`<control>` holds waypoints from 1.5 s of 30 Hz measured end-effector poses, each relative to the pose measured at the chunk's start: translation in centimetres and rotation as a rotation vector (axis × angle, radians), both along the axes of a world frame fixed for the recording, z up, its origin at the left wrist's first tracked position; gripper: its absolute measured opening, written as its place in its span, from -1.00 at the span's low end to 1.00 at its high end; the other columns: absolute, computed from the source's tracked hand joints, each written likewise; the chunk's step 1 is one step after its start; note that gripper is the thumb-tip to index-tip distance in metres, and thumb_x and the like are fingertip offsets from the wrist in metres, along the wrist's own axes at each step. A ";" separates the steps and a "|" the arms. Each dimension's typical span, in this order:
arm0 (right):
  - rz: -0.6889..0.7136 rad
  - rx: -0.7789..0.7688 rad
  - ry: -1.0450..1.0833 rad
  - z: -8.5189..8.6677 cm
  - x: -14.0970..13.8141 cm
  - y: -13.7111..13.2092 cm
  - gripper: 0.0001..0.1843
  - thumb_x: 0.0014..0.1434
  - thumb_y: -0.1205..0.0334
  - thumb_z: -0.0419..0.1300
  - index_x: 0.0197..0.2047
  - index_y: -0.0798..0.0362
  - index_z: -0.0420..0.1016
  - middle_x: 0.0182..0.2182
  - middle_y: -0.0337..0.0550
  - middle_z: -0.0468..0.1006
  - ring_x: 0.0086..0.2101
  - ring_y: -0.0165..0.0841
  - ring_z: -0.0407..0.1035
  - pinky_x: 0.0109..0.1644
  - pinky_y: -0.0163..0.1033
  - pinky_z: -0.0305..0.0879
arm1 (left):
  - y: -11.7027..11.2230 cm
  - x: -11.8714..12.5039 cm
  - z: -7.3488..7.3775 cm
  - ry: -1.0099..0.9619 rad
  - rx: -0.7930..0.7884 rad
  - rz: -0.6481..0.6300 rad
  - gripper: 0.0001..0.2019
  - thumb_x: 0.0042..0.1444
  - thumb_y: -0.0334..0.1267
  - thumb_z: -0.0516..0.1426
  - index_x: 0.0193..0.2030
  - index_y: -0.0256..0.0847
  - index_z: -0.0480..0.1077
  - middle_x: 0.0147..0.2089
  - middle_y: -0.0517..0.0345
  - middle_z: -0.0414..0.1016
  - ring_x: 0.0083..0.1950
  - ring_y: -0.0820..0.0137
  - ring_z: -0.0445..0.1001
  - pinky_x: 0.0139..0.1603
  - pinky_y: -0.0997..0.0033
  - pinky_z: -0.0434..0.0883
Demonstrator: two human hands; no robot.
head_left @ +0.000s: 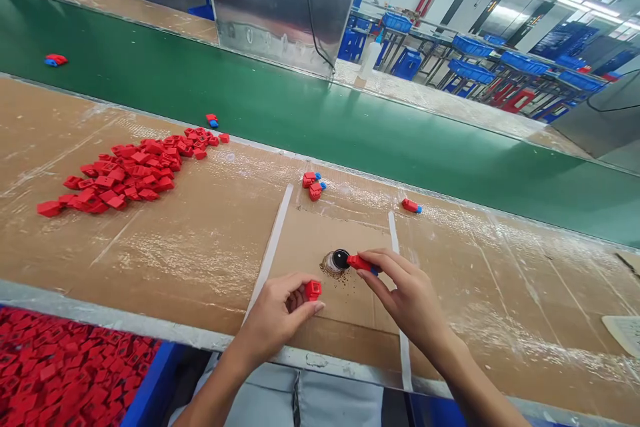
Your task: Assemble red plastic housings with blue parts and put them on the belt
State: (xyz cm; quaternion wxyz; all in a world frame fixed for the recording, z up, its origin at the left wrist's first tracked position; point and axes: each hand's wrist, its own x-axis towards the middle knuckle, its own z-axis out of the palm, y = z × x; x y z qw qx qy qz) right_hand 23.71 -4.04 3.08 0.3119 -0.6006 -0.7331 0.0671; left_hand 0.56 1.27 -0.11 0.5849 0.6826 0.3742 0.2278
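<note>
My left hand pinches a small red plastic part between thumb and fingers, just above the cardboard-covered bench. My right hand grips a red and blue piece and presses its end against a small round black fixture set in the bench. The two hands are close together at the bench's near edge.
A heap of red parts lies at the left of the bench. A few assembled red-and-blue pieces sit near the green conveyor belt. A blue bin of red parts stands at lower left. Blue crates fill the background.
</note>
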 end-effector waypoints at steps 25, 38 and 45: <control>0.012 -0.013 -0.081 0.1 -0.5 0.3 -0.83 0.38 0.22 0.09 -0.02 0.02 0.45 -0.17 -0.06 0.56 -0.19 -0.27 0.49 -0.17 -0.19 0.42 | -1.0 -0.4 -0.2 -0.152 -0.322 -0.083 -0.83 0.06 -0.25 0.27 -0.23 -0.27 0.48 -0.42 0.28 0.29 -0.38 0.50 0.21 -0.35 0.49 0.19; 0.008 0.024 -0.101 0.3 -0.4 0.2 -0.83 0.38 0.22 0.11 -0.01 0.01 0.45 -0.15 -0.07 0.56 -0.18 -0.26 0.49 -0.16 -0.18 0.43 | -1.1 -0.5 -0.3 -0.156 -0.318 -0.089 -0.81 0.06 -0.23 0.27 -0.20 -0.27 0.50 -0.42 0.27 0.29 -0.38 0.49 0.21 -0.35 0.50 0.19; -0.015 0.031 -0.024 1.6 -1.2 -0.4 -0.84 0.35 0.23 0.14 -0.03 -0.02 0.46 -0.15 -0.08 0.57 -0.19 -0.25 0.50 -0.13 -0.19 0.44 | -1.1 -0.4 -0.5 -0.182 -0.335 -0.069 -0.81 0.05 -0.25 0.28 -0.20 -0.26 0.51 -0.41 0.26 0.31 -0.37 0.49 0.23 -0.35 0.51 0.21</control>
